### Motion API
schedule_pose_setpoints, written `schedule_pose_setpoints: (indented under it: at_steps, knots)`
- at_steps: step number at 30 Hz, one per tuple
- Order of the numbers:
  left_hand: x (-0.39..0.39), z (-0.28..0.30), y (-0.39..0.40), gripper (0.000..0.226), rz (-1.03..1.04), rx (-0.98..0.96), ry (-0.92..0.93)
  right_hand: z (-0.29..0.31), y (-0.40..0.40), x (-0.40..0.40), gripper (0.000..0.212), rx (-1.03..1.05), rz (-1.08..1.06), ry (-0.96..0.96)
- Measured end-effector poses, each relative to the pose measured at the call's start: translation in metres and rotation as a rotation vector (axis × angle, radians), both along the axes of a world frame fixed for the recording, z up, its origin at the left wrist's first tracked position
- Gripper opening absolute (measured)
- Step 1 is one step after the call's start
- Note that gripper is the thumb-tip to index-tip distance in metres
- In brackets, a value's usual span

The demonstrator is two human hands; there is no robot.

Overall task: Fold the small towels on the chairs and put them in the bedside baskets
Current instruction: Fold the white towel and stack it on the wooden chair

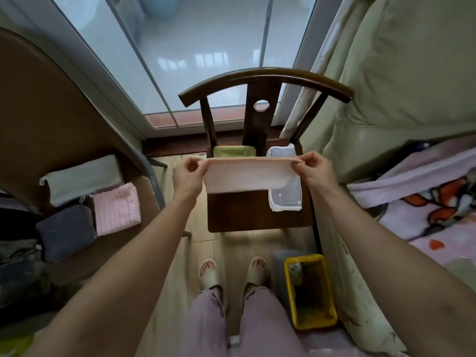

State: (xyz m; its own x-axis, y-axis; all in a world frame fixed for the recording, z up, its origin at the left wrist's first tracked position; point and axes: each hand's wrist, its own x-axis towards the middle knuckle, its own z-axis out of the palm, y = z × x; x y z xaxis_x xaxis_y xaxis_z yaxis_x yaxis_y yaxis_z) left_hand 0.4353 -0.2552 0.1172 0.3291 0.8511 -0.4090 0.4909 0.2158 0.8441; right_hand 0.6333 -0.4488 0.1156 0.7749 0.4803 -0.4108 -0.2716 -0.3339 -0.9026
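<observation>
Dark wooden chair (257, 215) stood by frosted glass; left hand (186, 175) and right hand (315, 171) pinched a soft peach towel (247, 176) taut, folded lengthwise, above its seat.

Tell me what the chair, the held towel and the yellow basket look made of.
Chair: dark wood, smooth semi-gloss finish; faint grain and sheen.
Towel, pinched by both hands: soft pale pink cloth, probably cotton terry; nubbly surface, limp drape.
Basket: seemingly rigid yellow plastic; even rim, rounded corners.
</observation>
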Motion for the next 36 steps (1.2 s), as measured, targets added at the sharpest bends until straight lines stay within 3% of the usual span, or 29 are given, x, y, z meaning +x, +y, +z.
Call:
schedule_pose_setpoints:
  at_steps: [7, 13, 18, 22, 26, 30, 36]
  knots:
    - [0.03, -0.041, 0.023, 0.019, -0.091, 0.005, -0.152, -0.036, 0.019, 0.036, 0.024, 0.065, 0.023, 0.039]
    - [0.005, -0.15, -0.002, 0.013, -0.147, -0.131, 0.041, -0.139, -0.003, 0.021, 0.028, -0.13, 0.107, 0.031]
    - [-0.012, -0.202, -0.027, 0.009, -0.206, -0.16, 0.166, -0.194, -0.033, 0.003, 0.029, -0.239, 0.12, 0.039]
    - [-0.017, -0.213, -0.03, 0.01, -0.292, -0.076, 0.269, -0.204, -0.041, 0.001, 0.02, -0.322, 0.228, -0.015]
    - [-0.013, -0.209, -0.024, 0.014, -0.352, -0.014, 0.249, -0.203, -0.033, 0.007, 0.015, -0.369, 0.314, -0.102]
    - [0.004, -0.202, -0.015, 0.018, -0.328, 0.107, 0.195, -0.199, -0.014, 0.018, 0.005, -0.29, 0.25, -0.073]
    - [0.053, -0.208, 0.01, 0.018, -0.318, 0.329, 0.152, -0.212, 0.028, 0.036, 0.015, -0.248, 0.161, -0.23]
